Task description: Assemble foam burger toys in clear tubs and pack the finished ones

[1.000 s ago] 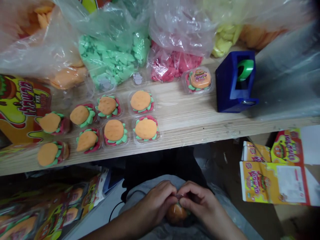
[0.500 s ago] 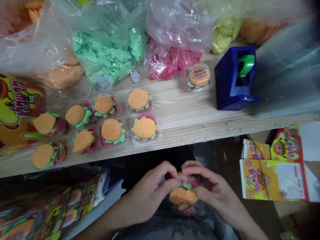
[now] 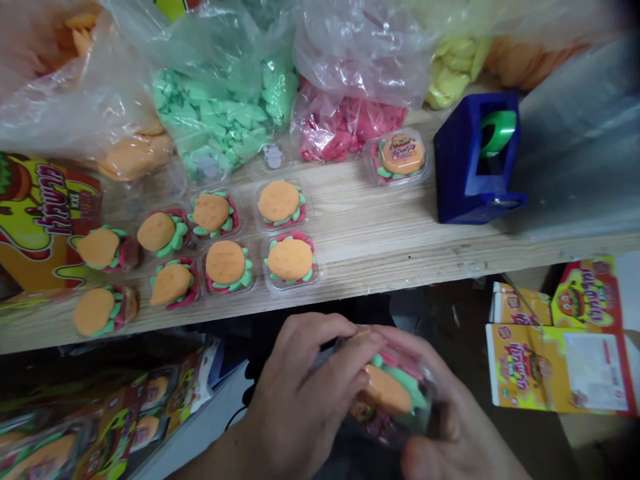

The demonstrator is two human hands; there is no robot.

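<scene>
Below the bench edge, my two hands hold one clear plastic box with a toy-like burger (image 3: 390, 390) in it, its orange bun, green leaves and pink layer showing through. My left hand (image 3: 315, 380) lies over the box's left and upper side, fingers bent onto it. Around the right side and far edge curls my right hand (image 3: 450, 407), thumb near the lower edge. Part of the box is hidden by the left fingers, and I cannot tell whether its lid is fully closed. The box is tilted, with a printed label partly visible near its lower left.
Several burgers in open clear boxes (image 3: 290, 260) stand on the wooden bench (image 3: 360, 233). A closed labelled box (image 3: 400, 157) sits beside a blue tape dispenser (image 3: 475, 160). Bags of green pieces (image 3: 215, 120) and pink pieces (image 3: 345, 127) line the back. Printed cartons (image 3: 555, 367) lie lower right.
My left hand has moved right and over the box, and my right hand has come down around its side. The burger box has turned and risen closer to the camera. The view has shifted slightly.
</scene>
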